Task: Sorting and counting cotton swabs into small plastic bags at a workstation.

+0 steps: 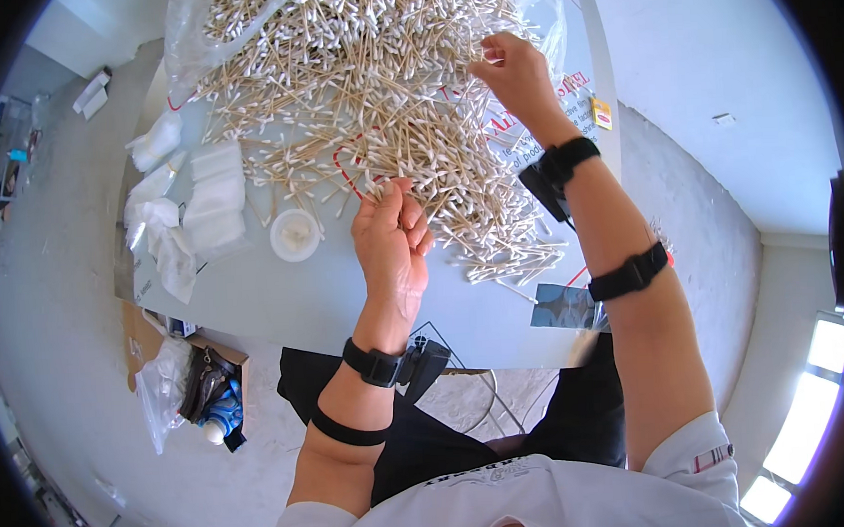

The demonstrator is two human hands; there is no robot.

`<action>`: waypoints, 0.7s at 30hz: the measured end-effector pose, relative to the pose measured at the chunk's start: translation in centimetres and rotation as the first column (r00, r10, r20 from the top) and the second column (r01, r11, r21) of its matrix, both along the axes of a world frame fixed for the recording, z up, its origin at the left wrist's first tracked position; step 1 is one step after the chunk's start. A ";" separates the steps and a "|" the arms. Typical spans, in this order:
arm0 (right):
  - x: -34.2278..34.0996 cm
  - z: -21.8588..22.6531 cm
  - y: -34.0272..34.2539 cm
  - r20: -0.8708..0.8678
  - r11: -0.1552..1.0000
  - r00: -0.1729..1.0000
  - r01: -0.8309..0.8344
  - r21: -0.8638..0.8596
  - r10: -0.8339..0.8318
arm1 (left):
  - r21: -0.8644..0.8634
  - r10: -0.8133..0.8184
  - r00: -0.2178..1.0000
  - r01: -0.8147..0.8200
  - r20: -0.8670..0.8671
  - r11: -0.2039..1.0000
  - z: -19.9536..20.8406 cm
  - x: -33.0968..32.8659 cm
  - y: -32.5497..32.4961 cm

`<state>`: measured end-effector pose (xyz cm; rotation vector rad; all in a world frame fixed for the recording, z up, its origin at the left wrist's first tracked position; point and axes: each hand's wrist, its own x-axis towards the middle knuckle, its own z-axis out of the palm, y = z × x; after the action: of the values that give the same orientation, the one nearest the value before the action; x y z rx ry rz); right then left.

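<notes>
A large heap of cotton swabs with pale wooden sticks and white tips spreads over the table. My left hand is at the heap's near edge, palm turned partly up, fingers curled and thumb pressed in. Swab tips show at its thumb and fingertips, though how many it holds cannot be made out. Over the heap's right side is my right hand, its thumb and fingers drawn together. Whatever lies between them is too small to tell. Left of my left hand stands a small round white tub with pale contents.
Stacked clear plastic bags and crumpled ones lie on the table's left. A large clear bag borders the heap. A small yellow box sits near the right edge. Below the table's left side is an open cardboard box with items inside.
</notes>
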<state>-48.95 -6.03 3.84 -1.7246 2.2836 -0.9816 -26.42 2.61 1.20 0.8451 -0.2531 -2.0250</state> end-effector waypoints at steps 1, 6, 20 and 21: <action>0.1 -0.5 -0.8 -0.139 1.000 0.990 0.031 -0.004 -0.031 | 0.001 0.005 1.000 -0.005 0.002 1.000 0.0 0.0 0.0; 3.2 -1.1 -3.6 -0.272 0.975 0.962 0.054 0.214 0.007 | 0.002 0.003 1.000 -0.003 0.021 1.000 0.1 0.1 0.0; 0.9 3.8 3.3 0.653 0.926 0.740 -0.343 0.157 0.163 | 0.002 0.022 0.999 -0.022 0.036 1.000 0.1 -0.1 -0.1; 1.0 4.0 4.1 0.629 0.921 0.764 -0.335 0.199 0.142 | 0.001 0.029 0.999 -0.029 0.029 1.000 0.0 0.0 0.0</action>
<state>-47.95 -1.90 7.83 -1.2833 1.6426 -0.9008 -26.44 2.56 1.23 0.8747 -0.2537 -1.9873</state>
